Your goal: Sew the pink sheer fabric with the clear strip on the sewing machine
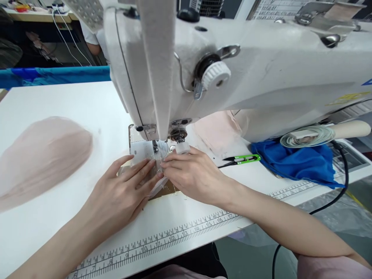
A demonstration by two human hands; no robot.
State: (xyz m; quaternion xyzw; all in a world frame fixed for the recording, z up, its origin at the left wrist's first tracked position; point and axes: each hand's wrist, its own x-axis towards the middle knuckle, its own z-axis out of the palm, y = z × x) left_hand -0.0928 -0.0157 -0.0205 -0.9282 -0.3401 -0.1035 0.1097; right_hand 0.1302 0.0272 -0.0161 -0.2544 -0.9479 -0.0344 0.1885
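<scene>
A white sewing machine fills the upper view, its presser foot down near the needle plate. My left hand lies flat with fingers stretched out, pressing a small sheer piece of fabric onto the machine bed. My right hand rests just right of the foot, its fingertips pinched together on the same sheer fabric at the foot. Both hands touch each other at the fingertips.
A pile of pale pink sheer fabric lies at the left on the white table. Green-handled thread snips, blue cloth and a tape roll sit at the right. A printed ruler runs along the front edge.
</scene>
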